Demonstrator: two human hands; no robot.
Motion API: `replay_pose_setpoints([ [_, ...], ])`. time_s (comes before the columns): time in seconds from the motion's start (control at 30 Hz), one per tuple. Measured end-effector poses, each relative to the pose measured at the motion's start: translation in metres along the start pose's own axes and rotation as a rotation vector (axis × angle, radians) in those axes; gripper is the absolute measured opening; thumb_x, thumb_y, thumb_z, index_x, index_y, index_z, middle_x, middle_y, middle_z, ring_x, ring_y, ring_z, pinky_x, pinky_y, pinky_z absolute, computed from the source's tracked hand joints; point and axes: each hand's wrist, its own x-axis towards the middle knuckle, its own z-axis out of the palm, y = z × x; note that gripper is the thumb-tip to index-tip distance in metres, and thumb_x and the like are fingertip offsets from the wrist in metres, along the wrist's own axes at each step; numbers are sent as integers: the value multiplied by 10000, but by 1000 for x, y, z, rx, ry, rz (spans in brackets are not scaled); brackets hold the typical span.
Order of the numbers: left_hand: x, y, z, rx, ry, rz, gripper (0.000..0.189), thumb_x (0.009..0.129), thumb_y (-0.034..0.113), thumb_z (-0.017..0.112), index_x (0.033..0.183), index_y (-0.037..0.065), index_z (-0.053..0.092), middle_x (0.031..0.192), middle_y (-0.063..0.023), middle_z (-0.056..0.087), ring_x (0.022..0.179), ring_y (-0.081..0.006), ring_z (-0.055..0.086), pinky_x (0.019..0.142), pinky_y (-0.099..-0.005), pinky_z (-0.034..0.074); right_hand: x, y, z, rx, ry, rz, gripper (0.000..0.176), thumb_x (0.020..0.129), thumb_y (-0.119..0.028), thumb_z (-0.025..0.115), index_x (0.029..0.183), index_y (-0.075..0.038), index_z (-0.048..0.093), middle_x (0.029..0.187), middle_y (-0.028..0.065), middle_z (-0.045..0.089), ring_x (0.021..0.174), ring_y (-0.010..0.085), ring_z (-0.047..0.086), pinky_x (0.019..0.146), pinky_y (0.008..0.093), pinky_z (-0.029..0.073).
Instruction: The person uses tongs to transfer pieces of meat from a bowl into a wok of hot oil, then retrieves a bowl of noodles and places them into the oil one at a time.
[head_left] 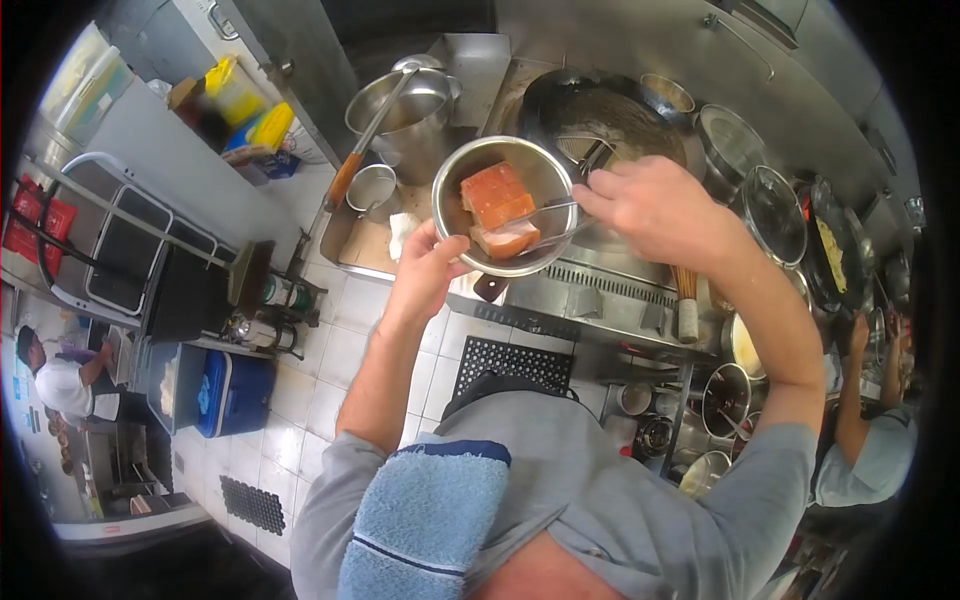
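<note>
Bowl and tongs over the stove.
Left hand (428,268) cups the steel bowl (452,172) from beneath, fingers curled; right hand (655,210) fingers pinch metal tongs (543,211), tips on the pork slabs (497,196).

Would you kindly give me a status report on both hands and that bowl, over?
Left hand gripping round steel bowl rim. Right hand pinching thin metal tongs on orange-pink meat slabs inside. Dark wok behind, nothing blocking.

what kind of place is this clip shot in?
Most likely a commercial restaurant kitchen: a big wok sits on a long steel range, a stockpot stands beside it, and another person works nearby. The left hand holds a bowl of meat; the right hand holds tongs.
</note>
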Motion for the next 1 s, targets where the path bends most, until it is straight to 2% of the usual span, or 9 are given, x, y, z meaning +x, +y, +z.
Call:
replay_pose_setpoints([
  [0.1, 16, -9, -12, -17, 3, -15, 293, 864, -3, 525, 1154, -12, 565, 1072, -98, 638, 951, -190, 637, 799, -350, 551, 19, 4, 7, -34, -54, -3, 228, 685, -83, 624, 905, -30, 647, 757, 67, 602, 708, 234, 638, 610, 341, 514],
  [0.33, 38, -3, -23, -84, 6, -72, 288, 872, -8, 508, 1157, -27, 544, 1078, -114, 621, 967, -202, 627, 775, -359, 570, 9, 30, 16, 177, -133, 348, 191, 794, -225, 686, 939, -100, 699, 811, 77, 666, 764, 274, 645, 675, 402, 502],
  [0.43, 52, -5, -23, -113, -4, -108, 275, 872, -5, 507, 1140, -63, 528, 1068, -141, 613, 959, -218, 628, 779, -379, 584, -2, 52, 39, 360, -121, 437, 228, 790, -221, 688, 973, -88, 716, 860, 86, 686, 809, 292, 646, 713, 402, 505],
  [0.57, 69, -20, -24, -141, 13, -120, 267, 867, 5, 515, 1112, -102, 511, 1037, -163, 603, 921, -226, 629, 773, -392, 598, -15, 83, 49, 462, -77, 439, 247, 772, -175, 693, 980, -40, 694, 830, 102, 671, 768, 292, 630, 690, 371, 478],
  [0.7, 81, -28, -17, -48, 58, -145, 266, 857, 7, 527, 1112, -70, 532, 1010, -143, 601, 880, -208, 628, 763, -414, 596, -32, 136, 30, 585, 0, 586, 269, 814, -168, 654, 1038, -22, 676, 829, 124, 667, 774, 272, 624, 697, 355, 456],
  [0.77, 86, -34, -15, -74, 88, -152, 260, 853, 5, 530, 1105, -51, 548, 1006, -134, 602, 883, -203, 626, 757, -428, 594, -40, 170, 27, 464, -5, 755, 267, 827, -257, 661, 1032, -92, 702, 919, 97, 695, 850, 283, 647, 727, 398, 492],
  [0.87, 79, -32, 0, -90, 146, -127, 255, 849, -11, 520, 1099, -35, 566, 1024, -128, 612, 947, -205, 621, 798, -435, 580, -45, 221, 61, 43, -27, 639, 250, 835, -281, 653, 1010, -112, 710, 911, 97, 696, 869, 287, 651, 733, 412, 502],
  [0.93, 69, -22, 10, -105, 181, -107, 281, 850, -26, 507, 1126, -40, 557, 1051, -128, 616, 965, -213, 623, 839, -424, 565, -30, 233, 94, -62, -259, 750, 225, 830, -278, 657, 963, -105, 712, 898, 103, 699, 892, 291, 654, 752, 417, 511],
  [1.0, 58, -18, 11, -97, 213, -97, 290, 851, -30, 503, 1136, -39, 554, 1066, -128, 617, 971, -219, 626, 835, -415, 565, -33, 255, 154, -109, -278, 646, 212, 809, -279, 674, 917, -101, 716, 889, 112, 701, 890, 288, 661, 757, 409, 518],
])
